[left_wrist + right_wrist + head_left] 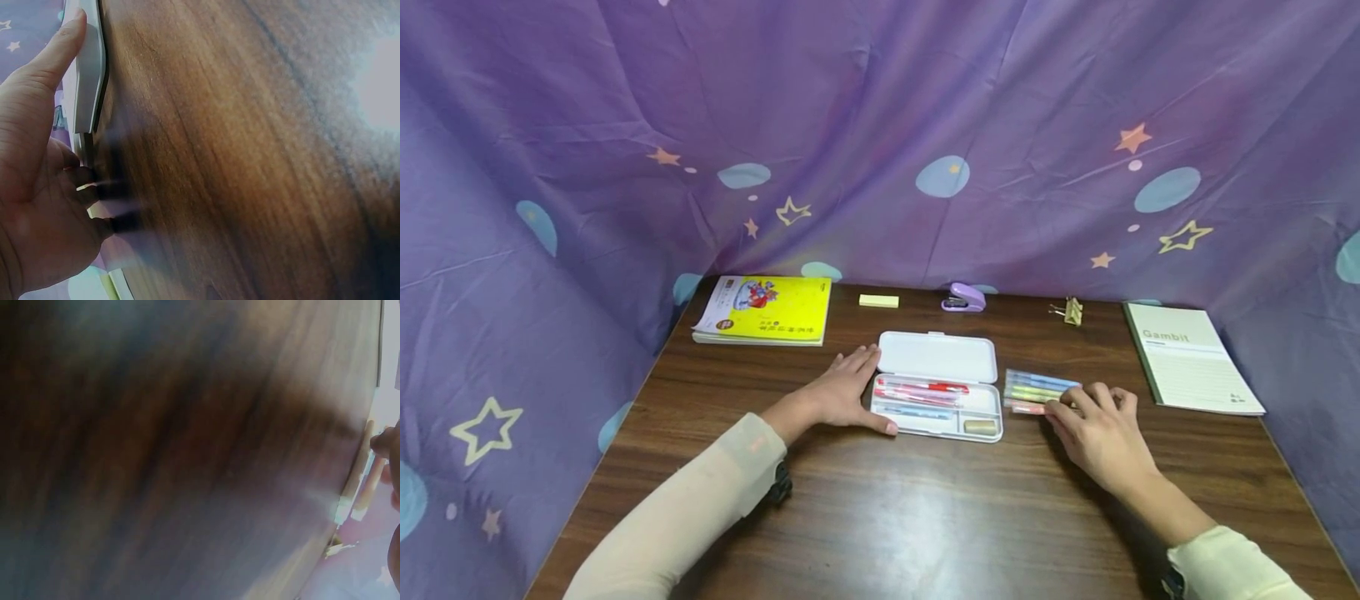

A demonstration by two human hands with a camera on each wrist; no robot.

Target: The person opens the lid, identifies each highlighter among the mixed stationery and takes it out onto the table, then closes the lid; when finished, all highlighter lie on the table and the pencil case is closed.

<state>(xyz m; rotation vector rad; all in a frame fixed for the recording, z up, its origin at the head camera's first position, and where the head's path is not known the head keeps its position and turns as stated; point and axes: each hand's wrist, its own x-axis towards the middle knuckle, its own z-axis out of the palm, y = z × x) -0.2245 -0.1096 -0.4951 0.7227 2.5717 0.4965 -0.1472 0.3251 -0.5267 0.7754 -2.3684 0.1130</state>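
An open white pencil case lies mid-table with its lid folded back. Red pens and a light blue pen are in its long compartment, and a tan block sits in the small one at front right. My left hand is spread at the case's left side, thumb along the front edge; the left wrist view shows that thumb against the case's side. To the right, my right hand pinches the near right end of a clear pack of coloured highlighters, blue, yellow and pink.
At the back stand a yellow book, a pale yellow sticky-note pad, a purple stapler and a gold binder clip. A notebook lies at the right edge. Purple curtain encloses the table.
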